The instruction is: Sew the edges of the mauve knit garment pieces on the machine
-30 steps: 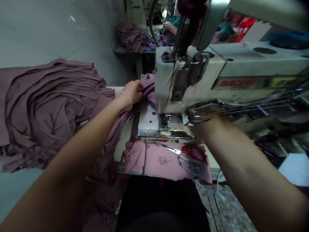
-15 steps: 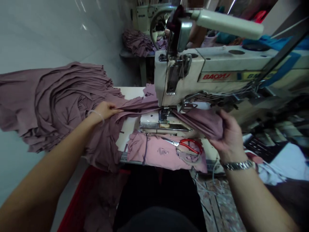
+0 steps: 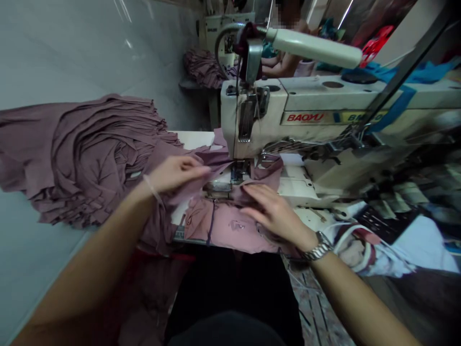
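Mauve fabric [image 3: 212, 161] runs under the presser foot [image 3: 240, 170] of a sewing machine [image 3: 257, 115]. My left hand [image 3: 173, 175] is over the cloth left of the needles, its fingers pointing right and loosely apart, slightly blurred. To the right of the foot, my right hand [image 3: 272, 209] lies over more of the cloth with fingers stretched and spread toward the needles. A folded pink cloth pad [image 3: 230, 226] covers the table's front edge below both hands. The scissors that lay on this pad are mostly hidden behind my right hand.
A large pile of mauve fabric pieces [image 3: 97, 158] sits left of the machine against a pale wall [image 3: 118, 57]. At right are white cloths [image 3: 428, 245]. Behind, a person [image 3: 288, 62] sits near another machine [image 3: 225, 36].
Both hands have come closer to the needles; the right moved left and let go of the fabric end it held out. The left has loosened from the strip. The view shifted slightly.
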{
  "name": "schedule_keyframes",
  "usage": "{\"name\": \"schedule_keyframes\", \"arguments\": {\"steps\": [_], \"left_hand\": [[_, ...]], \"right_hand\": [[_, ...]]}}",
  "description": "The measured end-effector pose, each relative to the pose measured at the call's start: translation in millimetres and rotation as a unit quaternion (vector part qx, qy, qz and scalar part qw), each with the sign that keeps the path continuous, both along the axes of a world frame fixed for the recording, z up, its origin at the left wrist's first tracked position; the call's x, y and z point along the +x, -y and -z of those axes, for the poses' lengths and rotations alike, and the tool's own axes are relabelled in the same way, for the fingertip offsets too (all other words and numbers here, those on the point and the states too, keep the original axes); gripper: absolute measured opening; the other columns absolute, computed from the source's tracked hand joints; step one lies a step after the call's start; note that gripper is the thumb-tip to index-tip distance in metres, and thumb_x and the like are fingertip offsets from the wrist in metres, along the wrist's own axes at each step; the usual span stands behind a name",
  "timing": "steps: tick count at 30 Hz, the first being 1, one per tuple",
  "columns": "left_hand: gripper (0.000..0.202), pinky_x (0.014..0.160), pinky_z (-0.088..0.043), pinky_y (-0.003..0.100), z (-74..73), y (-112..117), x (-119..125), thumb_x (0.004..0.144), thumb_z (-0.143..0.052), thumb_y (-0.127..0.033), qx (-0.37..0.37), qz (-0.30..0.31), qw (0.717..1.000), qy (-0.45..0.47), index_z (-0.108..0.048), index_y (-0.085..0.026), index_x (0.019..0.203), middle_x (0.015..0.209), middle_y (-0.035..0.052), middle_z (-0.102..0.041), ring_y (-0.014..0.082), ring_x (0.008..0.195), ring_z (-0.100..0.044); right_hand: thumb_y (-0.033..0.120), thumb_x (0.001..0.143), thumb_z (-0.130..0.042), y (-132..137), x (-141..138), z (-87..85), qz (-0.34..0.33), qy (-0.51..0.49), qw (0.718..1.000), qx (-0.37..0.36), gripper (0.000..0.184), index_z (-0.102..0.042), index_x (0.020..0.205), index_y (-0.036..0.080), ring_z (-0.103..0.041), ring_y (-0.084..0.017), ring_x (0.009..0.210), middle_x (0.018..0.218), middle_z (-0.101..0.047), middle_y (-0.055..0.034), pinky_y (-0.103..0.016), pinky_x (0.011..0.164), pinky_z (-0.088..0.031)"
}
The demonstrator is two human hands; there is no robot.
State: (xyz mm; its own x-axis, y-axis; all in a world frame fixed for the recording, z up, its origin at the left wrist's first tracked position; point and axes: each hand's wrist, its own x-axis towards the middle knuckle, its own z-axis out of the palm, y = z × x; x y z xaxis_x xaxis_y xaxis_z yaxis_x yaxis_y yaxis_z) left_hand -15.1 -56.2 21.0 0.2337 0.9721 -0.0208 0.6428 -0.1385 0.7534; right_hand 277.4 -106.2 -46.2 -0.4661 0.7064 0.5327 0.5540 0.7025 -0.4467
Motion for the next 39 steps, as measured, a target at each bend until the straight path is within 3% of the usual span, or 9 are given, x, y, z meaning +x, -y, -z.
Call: {"name": "schedule_keyframes", "arguments": {"steps": [2, 4, 7, 11, 15, 20, 25, 31, 39], "left_hand": [[0.054, 0.08, -0.05, 0.03, 19.5, 9, 29, 0.079, -0.067, -0.053, 0.067, 0.159, 0.985, -0.02, -0.063, -0.016, 0.119, 0.106, 0.0093, -0.068, 0.0195, 0.093, -0.063], [0.056, 0.091, -0.047, 0.037, 38.9, 15, 50, 0.082, -0.069, -0.038, 0.189, 0.217, 0.949, -0.129, -0.055, -0.019, 0.132, 0.121, 0.0131, -0.062, 0.0239, 0.109, -0.058], [0.047, 0.084, -0.047, 0.039, 59.7, 17, 62, 0.088, -0.059, -0.017, 0.332, 0.178, 0.882, -0.285, -0.055, -0.026, 0.134, 0.115, 0.0119, -0.061, 0.0239, 0.101, -0.057], [0.045, 0.083, -0.047, 0.039, 72.6, 23, 62, 0.088, -0.052, -0.012, 0.418, 0.156, 0.843, -0.3, -0.057, -0.021, 0.131, 0.114, 0.0132, -0.06, 0.0246, 0.102, -0.055], [0.051, 0.091, -0.046, 0.045, 76.1, 29, 60, 0.083, -0.05, -0.009, 0.404, 0.134, 0.851, -0.307, -0.055, -0.014, 0.133, 0.126, 0.0172, -0.056, 0.0301, 0.115, -0.05], [0.051, 0.094, -0.043, 0.051, 68.9, 27, 57, 0.085, -0.053, -0.014, 0.369, 0.115, 0.855, -0.347, -0.054, -0.026, 0.135, 0.136, 0.0163, -0.05, 0.034, 0.122, -0.046], [0.041, 0.094, -0.045, 0.043, 65.3, 30, 61, 0.09, -0.048, -0.014, 0.399, 0.137, 0.835, -0.353, -0.057, -0.01, 0.13, 0.126, 0.0191, -0.055, 0.0297, 0.115, -0.05], [0.046, 0.086, -0.048, 0.041, 61.6, 34, 64, 0.093, -0.051, -0.021, 0.37, 0.129, 0.844, -0.365, -0.05, -0.026, 0.138, 0.123, 0.0133, -0.057, 0.0278, 0.107, -0.054], [0.038, 0.089, -0.046, 0.038, 72.6, 30, 66, 0.096, -0.042, -0.018, 0.408, 0.143, 0.846, -0.312, -0.055, -0.01, 0.131, 0.127, 0.0145, -0.058, 0.025, 0.113, -0.052]], "right_hand": [[0.028, 0.091, -0.056, -8, 1, 4.8, -0.005, 0.173, 0.982, 0.078, 0.051, -0.048, 0.137, 0.008, -0.048, -0.03, 0.122, 0.135, -0.053, -0.0196, -0.046, 0.097, -0.045], [0.019, 0.092, -0.05, -18, 10, 8.4, 0.04, 0.265, 0.954, 0.135, 0.051, -0.043, 0.14, 0.005, -0.048, -0.031, 0.119, 0.137, -0.051, -0.0208, -0.045, 0.092, -0.046], [0.013, 0.093, -0.045, -27, 28, 8.7, 0.062, 0.306, 0.934, 0.176, 0.043, -0.05, 0.134, 0.005, -0.052, -0.027, 0.103, 0.126, -0.058, -0.0184, -0.039, 0.082, -0.046], [0.015, 0.093, -0.048, -31, 33, 2.8, 0.023, 0.288, 0.932, 0.217, 0.035, -0.057, 0.126, 0.007, -0.051, -0.025, 0.106, 0.122, -0.06, -0.0167, -0.038, 0.086, -0.046], [0.013, 0.093, -0.047, -31, 22, -2.0, -0.019, 0.268, 0.932, 0.242, 0.027, -0.062, 0.114, 0.005, -0.046, -0.026, 0.124, 0.127, -0.059, -0.0171, -0.042, 0.102, -0.04], [0.011, 0.092, -0.046, -24, 13, -3.9, -0.007, 0.257, 0.938, 0.234, 0.029, -0.061, 0.115, 0.003, -0.055, -0.023, 0.104, 0.116, -0.064, -0.0177, -0.036, 0.086, -0.047], [0.014, 0.089, -0.053, -10, 2, -1.3, 0.07, 0.29, 0.923, 0.243, 0.033, -0.06, 0.12, 0.006, -0.05, -0.028, 0.114, 0.129, -0.059, -0.0152, -0.04, 0.085, -0.044], [0.012, 0.091, -0.049, -9, -10, 3.8, 0.06, 0.236, 0.948, 0.205, 0.027, -0.062, 0.112, 0.004, -0.051, -0.024, 0.117, 0.124, -0.06, -0.018, -0.04, 0.101, -0.041], [0.01, 0.09, -0.051, 1, -21, 19.6, 0.125, 0.21, 0.95, 0.194, 0.034, -0.057, 0.122, 0.005, -0.051, -0.027, 0.114, 0.125, -0.059, -0.0174, -0.04, 0.095, -0.046]]}}
